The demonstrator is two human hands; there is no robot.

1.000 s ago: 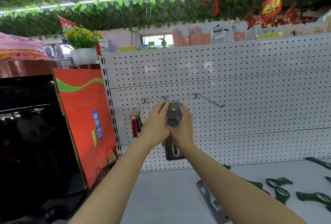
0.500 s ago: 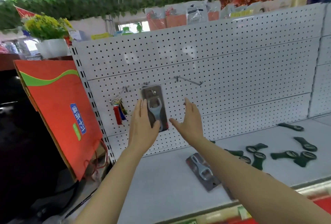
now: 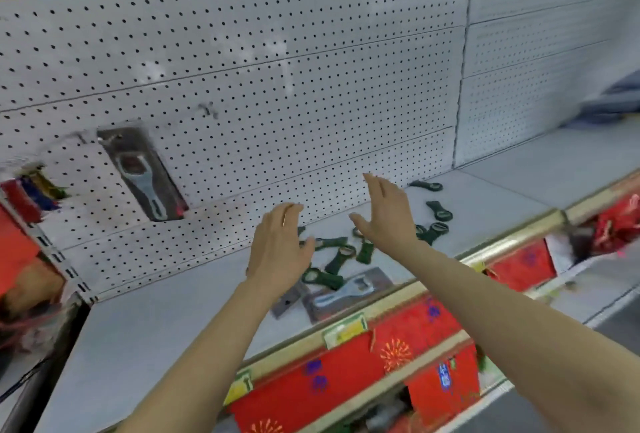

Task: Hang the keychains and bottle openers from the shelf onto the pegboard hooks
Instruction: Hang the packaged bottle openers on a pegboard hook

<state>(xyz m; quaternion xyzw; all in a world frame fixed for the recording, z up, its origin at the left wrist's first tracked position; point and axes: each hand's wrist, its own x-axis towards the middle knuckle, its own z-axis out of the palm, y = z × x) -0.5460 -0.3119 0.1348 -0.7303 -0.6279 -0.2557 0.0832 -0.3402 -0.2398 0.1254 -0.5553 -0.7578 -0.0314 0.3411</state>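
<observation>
1. Both hands hover above the grey shelf (image 3: 166, 321) holding nothing: left hand (image 3: 277, 245) with fingers straight, right hand (image 3: 388, 214) with fingers spread.
2. The silver bottle opener on a grey backing card (image 3: 346, 292) lies flat just below and slightly right of the left hand, which seems the nearer one; its long axis runs left to right (handle leftward).
3. Dark green flat bottle openers (image 3: 336, 259) are scattered under and between the hands.
4. One carded silver opener (image 3: 143, 173) already hangs on the white pegboard (image 3: 311, 69).
</observation>
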